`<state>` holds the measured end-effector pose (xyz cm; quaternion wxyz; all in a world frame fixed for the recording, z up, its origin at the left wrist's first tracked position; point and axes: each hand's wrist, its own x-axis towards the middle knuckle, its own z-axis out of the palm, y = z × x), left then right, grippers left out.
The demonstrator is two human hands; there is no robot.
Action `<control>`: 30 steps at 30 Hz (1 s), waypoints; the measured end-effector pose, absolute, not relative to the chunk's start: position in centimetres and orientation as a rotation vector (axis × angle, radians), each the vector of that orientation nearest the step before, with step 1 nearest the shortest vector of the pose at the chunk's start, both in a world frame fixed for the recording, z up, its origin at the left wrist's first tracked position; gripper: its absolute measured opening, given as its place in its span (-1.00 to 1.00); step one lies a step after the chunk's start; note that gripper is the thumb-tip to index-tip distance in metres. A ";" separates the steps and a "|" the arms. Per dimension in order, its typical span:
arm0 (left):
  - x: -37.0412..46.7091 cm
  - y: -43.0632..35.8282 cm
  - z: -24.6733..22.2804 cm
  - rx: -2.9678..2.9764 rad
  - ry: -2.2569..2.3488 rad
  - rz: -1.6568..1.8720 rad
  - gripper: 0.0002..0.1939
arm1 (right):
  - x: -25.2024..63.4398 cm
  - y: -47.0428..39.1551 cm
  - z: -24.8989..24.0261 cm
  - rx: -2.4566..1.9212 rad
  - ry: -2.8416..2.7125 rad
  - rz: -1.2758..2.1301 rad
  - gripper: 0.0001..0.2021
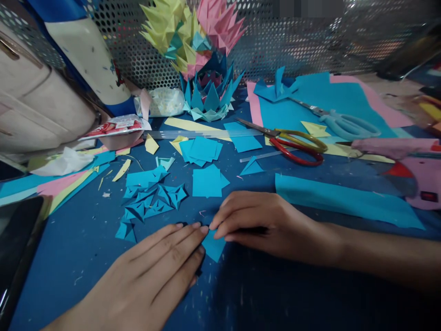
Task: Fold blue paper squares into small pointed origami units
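A small blue paper piece point(215, 248) lies on the dark blue table between my two hands. My left hand point(151, 276) rests flat with its fingers stretched out, the fingertips touching the paper's left edge. From the right, my right hand point(255, 223) presses its bent fingers and thumb together on the paper's upper part, partly hiding it. Just beyond are blue paper squares point(206, 181) in a small stack, with more squares point(200, 151) behind. Folded blue paper pieces point(151, 200) lie in a cluster beyond my left hand.
Red-and-yellow scissors point(299, 145), light blue scissors point(347, 124) and a pink glue gun point(420, 170) lie to the right. A blue paper strip point(344, 200) is beyond my right forearm. Paper flowers point(206, 87) stand at the back; a dark phone or tablet point(20, 248) lies left.
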<state>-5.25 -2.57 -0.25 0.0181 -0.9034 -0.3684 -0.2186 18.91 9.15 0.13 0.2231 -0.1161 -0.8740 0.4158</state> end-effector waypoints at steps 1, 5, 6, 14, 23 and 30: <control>-5.3 -2.5 -0.1 -2.810 -1.137 -0.678 -0.70 | 18.9 9.2 0.1 -0.321 -2.411 1.156 -0.86; -5.3 -2.3 0.3 -2.827 -1.072 -0.660 -0.71 | 18.8 9.2 0.3 -0.315 -2.423 1.177 -0.88; -5.3 -2.2 0.5 -2.824 -1.060 -0.659 -0.71 | 18.8 9.2 0.4 -0.319 -2.432 1.175 -0.89; -5.1 -2.2 0.8 -2.767 -1.045 -0.648 -0.69 | 18.8 9.1 0.2 -0.342 -2.474 1.151 -0.89; -5.0 -2.1 0.1 -2.756 -1.123 -0.674 -0.73 | 18.8 9.3 0.4 -0.353 -2.470 1.206 -0.90; -5.1 -2.3 0.0 -2.763 -1.087 -0.676 -0.74 | 18.8 9.2 0.4 -0.355 -2.478 1.196 -0.92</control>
